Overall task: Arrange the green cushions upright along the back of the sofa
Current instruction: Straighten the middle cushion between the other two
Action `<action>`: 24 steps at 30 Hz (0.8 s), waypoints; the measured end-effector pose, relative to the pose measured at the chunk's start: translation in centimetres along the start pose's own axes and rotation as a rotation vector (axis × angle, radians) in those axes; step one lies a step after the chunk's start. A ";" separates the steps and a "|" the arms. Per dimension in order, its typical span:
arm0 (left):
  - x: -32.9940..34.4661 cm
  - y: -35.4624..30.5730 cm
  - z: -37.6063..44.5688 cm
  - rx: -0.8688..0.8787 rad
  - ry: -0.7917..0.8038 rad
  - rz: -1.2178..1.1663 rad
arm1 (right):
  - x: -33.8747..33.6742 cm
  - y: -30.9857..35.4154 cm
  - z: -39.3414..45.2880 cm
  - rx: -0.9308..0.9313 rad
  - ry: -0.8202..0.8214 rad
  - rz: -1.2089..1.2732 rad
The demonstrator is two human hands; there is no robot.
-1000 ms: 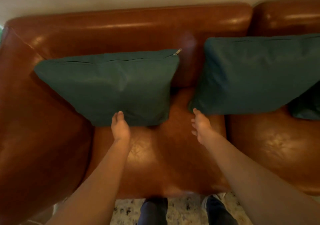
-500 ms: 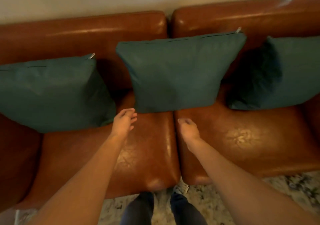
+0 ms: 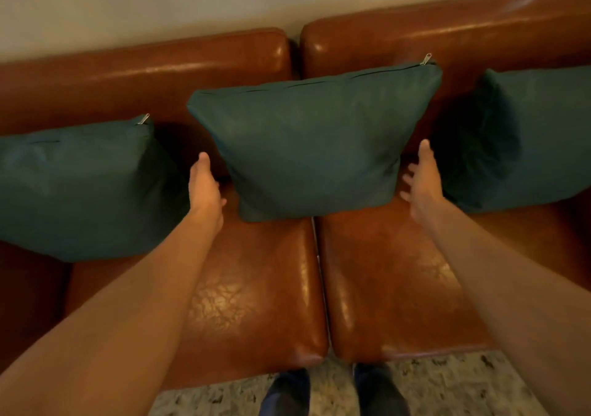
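Observation:
Three dark green cushions stand upright against the back of a brown leather sofa (image 3: 144, 73). The middle cushion (image 3: 313, 140) straddles the seam between two seats, zipper along its top. My left hand (image 3: 204, 188) is open at its lower left side, in the gap beside the left cushion (image 3: 83, 185). My right hand (image 3: 422, 179) is open with fingers spread at the middle cushion's lower right corner, next to the right cushion (image 3: 524, 140). Neither hand visibly grips anything.
The sofa's seat cushions (image 3: 256, 287) lie bare in front of the green cushions. A pale wall (image 3: 160, 3) rises behind the sofa. A speckled rug (image 3: 447, 387) and my dark shoes (image 3: 287, 396) show at the bottom edge.
The view has shifted right from the left cushion to the middle one. Both hands left the seat front and spread apart to either side of the middle cushion.

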State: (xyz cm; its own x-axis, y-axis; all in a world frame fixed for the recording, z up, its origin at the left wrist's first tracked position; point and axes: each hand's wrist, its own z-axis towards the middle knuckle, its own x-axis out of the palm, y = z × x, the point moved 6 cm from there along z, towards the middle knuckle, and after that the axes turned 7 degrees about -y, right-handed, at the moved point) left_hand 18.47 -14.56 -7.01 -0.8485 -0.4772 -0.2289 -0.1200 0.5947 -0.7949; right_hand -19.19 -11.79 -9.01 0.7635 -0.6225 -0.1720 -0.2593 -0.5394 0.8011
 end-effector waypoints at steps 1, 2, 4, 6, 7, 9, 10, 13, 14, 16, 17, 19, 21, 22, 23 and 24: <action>0.3 -0.6 0.2 0.003 -0.020 -0.043 | 0.0 0.9 0.8 -0.001 -0.006 0.021; 0.7 -1.2 0.3 0.016 -0.026 -0.079 | 0.1 1.7 1.4 -0.002 -0.005 0.034; 2.0 -2.5 0.6 0.042 0.004 -0.121 | 0.0 3.4 2.4 -0.036 0.020 0.021; 3.5 -3.8 0.7 0.071 0.065 -0.156 | 0.0 5.6 3.0 -0.105 0.090 0.021; 4.1 -4.4 0.8 0.080 0.082 -0.167 | 0.2 6.7 3.3 -0.126 0.129 0.018; 4.7 -5.5 1.0 0.109 0.096 -0.161 | 0.7 8.5 4.2 -0.130 0.196 -0.006; 4.7 -5.8 1.3 0.123 0.086 -0.153 | 1.0 9.0 4.4 -0.118 0.241 -0.027; 4.5 -6.1 2.0 0.150 0.038 -0.170 | 2.4 9.6 4.3 -0.092 0.387 -0.045; 4.6 -6.2 2.0 0.161 0.037 -0.174 | 2.9 9.6 4.1 -0.088 0.405 -0.050; 5.0 -6.4 2.1 0.170 0.051 -0.196 | 3.7 9.6 3.7 -0.080 0.418 -0.063; 5.2 -6.3 2.1 0.170 0.057 -0.208 | 4.0 9.7 3.6 -0.082 0.416 -0.070; 5.0 -6.3 2.2 0.164 0.062 -0.205 | 4.3 9.8 3.6 -0.086 0.416 -0.074; 4.8 -6.4 2.3 0.142 0.072 -0.192 | 4.4 10.0 3.5 -0.093 0.424 -0.063; 4.7 -6.4 2.3 0.134 0.079 -0.190 | 4.5 10.1 3.5 -0.093 0.429 -0.055; 4.6 -6.4 2.3 0.134 0.086 -0.191 | 4.5 10.1 3.4 -0.098 0.430 -0.050; 4.6 -6.4 2.3 0.136 0.092 -0.196 | 4.6 10.1 3.3 -0.103 0.429 -0.048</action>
State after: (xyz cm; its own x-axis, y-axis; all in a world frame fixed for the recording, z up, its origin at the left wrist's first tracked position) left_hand 16.51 -22.05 -4.25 -0.8601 -0.5098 -0.0157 -0.2215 0.4010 -0.8889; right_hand -20.29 -21.95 -3.60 0.9554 -0.2942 0.0257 -0.1738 -0.4896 0.8545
